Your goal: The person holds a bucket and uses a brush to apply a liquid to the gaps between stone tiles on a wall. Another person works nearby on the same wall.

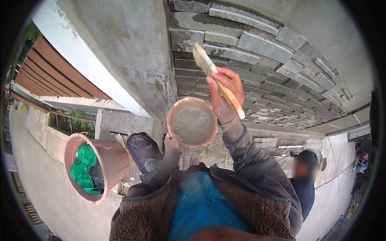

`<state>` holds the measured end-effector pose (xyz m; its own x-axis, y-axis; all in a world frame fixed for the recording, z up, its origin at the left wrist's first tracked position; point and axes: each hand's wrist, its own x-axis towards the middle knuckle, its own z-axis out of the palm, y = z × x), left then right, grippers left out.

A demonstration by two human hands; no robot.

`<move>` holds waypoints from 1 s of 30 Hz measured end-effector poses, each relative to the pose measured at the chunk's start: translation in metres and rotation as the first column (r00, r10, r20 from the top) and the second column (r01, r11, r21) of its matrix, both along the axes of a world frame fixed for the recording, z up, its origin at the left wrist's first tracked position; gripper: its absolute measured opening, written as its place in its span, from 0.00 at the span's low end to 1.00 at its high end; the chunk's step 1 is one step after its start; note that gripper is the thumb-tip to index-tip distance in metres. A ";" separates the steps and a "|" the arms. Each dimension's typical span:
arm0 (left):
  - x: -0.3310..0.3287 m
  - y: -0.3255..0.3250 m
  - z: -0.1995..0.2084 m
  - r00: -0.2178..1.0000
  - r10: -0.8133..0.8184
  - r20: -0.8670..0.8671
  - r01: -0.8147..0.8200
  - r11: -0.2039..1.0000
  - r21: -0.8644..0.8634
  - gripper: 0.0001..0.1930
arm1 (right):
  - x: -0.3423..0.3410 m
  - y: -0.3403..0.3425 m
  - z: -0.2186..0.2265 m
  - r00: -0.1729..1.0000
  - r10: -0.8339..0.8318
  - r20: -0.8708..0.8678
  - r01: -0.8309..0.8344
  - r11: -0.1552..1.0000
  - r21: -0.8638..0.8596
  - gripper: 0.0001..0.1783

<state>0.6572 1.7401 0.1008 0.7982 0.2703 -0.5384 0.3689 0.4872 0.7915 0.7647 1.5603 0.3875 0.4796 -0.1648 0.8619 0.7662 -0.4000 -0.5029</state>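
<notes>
My right hand (227,94) is closed round a paintbrush (230,99) with a wooden handle and pale, wet-looking bristles. Its bristles point up toward the stone-clad wall (257,56) and do not visibly touch it. With my left hand (173,141) I grip the rim of a small orange bucket (170,116) at its lower left. Grey, cloudy liquid (192,122) lies inside this bucket, and a thin wire handle stands at its left. The brush is above and to the right of the bucket. Dark wet patches show on the upper left stones.
A smooth concrete pillar (132,44) borders the stone wall on the left. On the pavement at left stands a large pinkish tub (114,160) with green cloth (85,166) in it. Another person (304,180) is at the right. Brown slatted panels (52,76) are at upper left.
</notes>
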 end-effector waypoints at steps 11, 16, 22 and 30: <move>-0.012 0.010 0.001 0.999 -0.045 -0.001 0.045 0.999 0.023 0.16 | 0.100 0.057 0.063 0.861 -0.337 0.381 0.316 0.941 0.117 0.18; -0.011 0.016 0.013 0.995 -0.090 -0.034 0.093 0.992 0.084 0.16 | 0.107 0.028 0.089 0.913 -0.080 0.400 0.112 0.992 -0.057 0.09; -0.010 -0.004 0.017 0.999 -0.046 -0.006 0.046 0.999 -0.005 0.16 | 0.060 -0.113 0.124 0.895 -0.370 0.250 0.446 0.781 -0.438 0.23; -0.011 0.000 0.013 0.983 -0.178 0.050 0.180 0.983 -0.043 0.26 | 0.055 -0.144 0.130 0.880 -0.368 0.298 0.472 0.736 -0.485 0.09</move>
<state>0.6463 1.7402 0.1141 0.8554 0.0958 -0.5090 0.4177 0.4536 0.7873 0.8196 1.4163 0.5177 0.3093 0.1918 0.9314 0.5063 -0.8623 0.0094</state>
